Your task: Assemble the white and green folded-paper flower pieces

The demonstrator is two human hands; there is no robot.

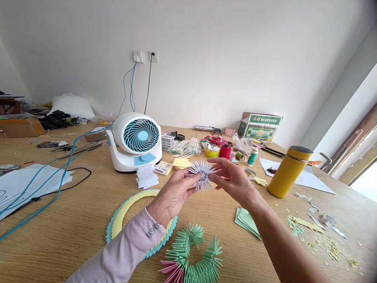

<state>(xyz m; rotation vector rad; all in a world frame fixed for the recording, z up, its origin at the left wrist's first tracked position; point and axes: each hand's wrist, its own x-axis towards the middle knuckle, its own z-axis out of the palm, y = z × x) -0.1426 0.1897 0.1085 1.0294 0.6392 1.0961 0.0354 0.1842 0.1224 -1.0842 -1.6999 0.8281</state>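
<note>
Above the green folded-paper piece (pixel 196 261) on the desk (pixel 80 220), we see the pale spiky paper rosette (pixel 201 174) held in the air between both hands, left hand (pixel 173 193) and right hand (pixel 233 180) each pinching an opposite edge, equally near.

Paper rosette (pixel 201 175) held up between left hand (pixel 174 192) and right hand (pixel 233 180), above the table (pixel 80 220) centre. Below left hand: paper ring (pixel 124 215) flat on table. Just right of ring, nearer the person: curved folded-paper piece (pixel 193 257). Stack of paper sheets (pixel 246 220) under right forearm, right of that piece. Fan (pixel 135 141) behind the hands, to the left; small paper stack (pixel 146 176) in front of it. Flask (pixel 288 172) stands right of right hand; paper scraps (pixel 321 237) further right and nearer. Cardboard box (pixel 259 126) at back against the wall (pixel 210 55), thread spools (pixel 220 151) in front of it. Cable (pixel 38 194) runs across left side of table.
</note>
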